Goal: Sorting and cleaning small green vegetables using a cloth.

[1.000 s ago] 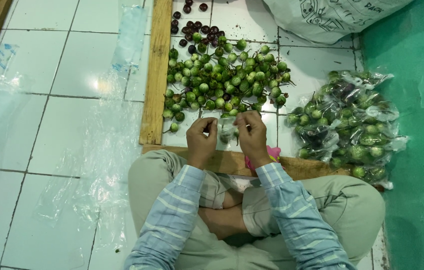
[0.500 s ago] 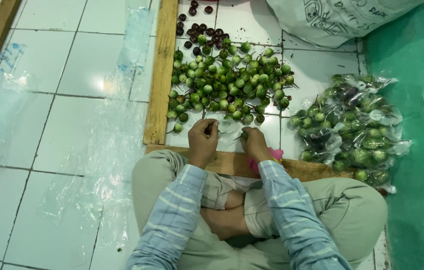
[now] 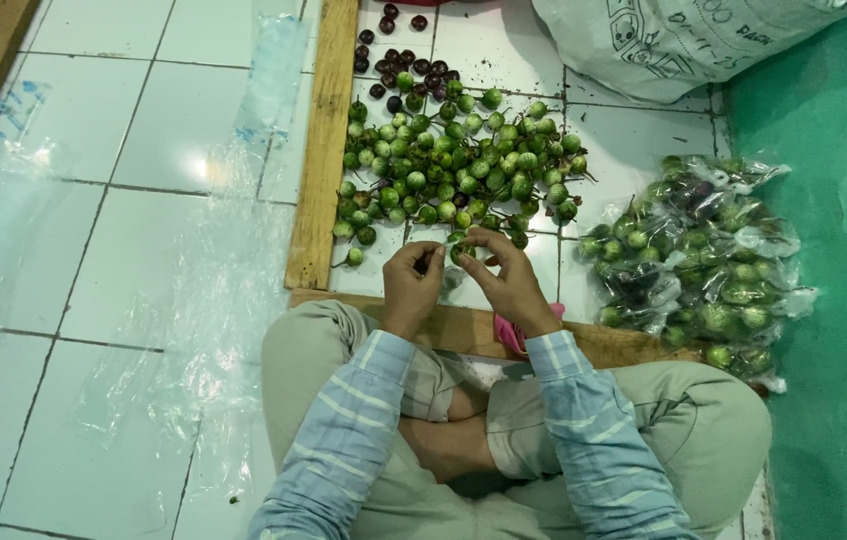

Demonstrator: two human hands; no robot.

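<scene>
- My left hand [image 3: 411, 285] hovers over the near edge of the framed floor patch, fingers curled toward my right; whether it grips anything I cannot tell.
- My right hand [image 3: 508, 280] pinches one small green fruit [image 3: 459, 251] between thumb and fingertips, just right of my left hand.
- The pile of green fruits [image 3: 453, 170] lies just beyond both hands, with dark fruits [image 3: 395, 68] at its far edge.
- A wooden frame [image 3: 323, 150] bounds the pile on the left.
- Bagged green fruits [image 3: 703, 260] are heaped to my right, well apart from my hands.
- A white sack [image 3: 663, 40] sits far right.
- Clear plastic bags [image 3: 193, 300] lie on the tiles to my left.
</scene>
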